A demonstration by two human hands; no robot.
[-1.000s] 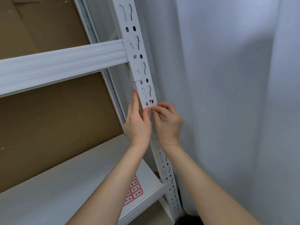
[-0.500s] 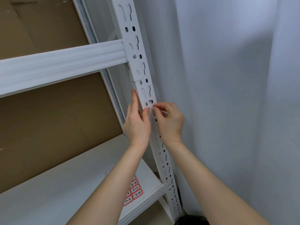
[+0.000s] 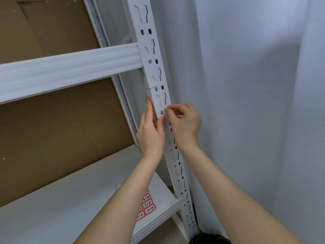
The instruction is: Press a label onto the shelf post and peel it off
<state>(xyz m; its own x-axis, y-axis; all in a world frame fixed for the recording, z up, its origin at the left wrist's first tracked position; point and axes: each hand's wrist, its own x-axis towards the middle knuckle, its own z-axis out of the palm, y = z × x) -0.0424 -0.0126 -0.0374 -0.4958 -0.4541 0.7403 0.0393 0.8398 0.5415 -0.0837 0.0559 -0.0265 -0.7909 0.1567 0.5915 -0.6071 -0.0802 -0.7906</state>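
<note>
A white slotted shelf post runs up the middle of the view. My left hand rests against the post's left side, fingers straight, with its thumb pressed on the front face. My right hand is at the post's right edge, fingers curled. Its fingertips pinch a small white sticker against the post near a pair of round holes. Both hands almost touch across the post.
A white horizontal beam joins the post above my hands. On the white lower shelf lies a sheet of red-bordered labels with handwritten numbers. Brown cardboard backs the shelf. A white curtain hangs right; a dark object sits below.
My right hand's fingertips have shifted up and left on the post and now cover the small black handwritten mark seen before. My left hand has stayed in place.
</note>
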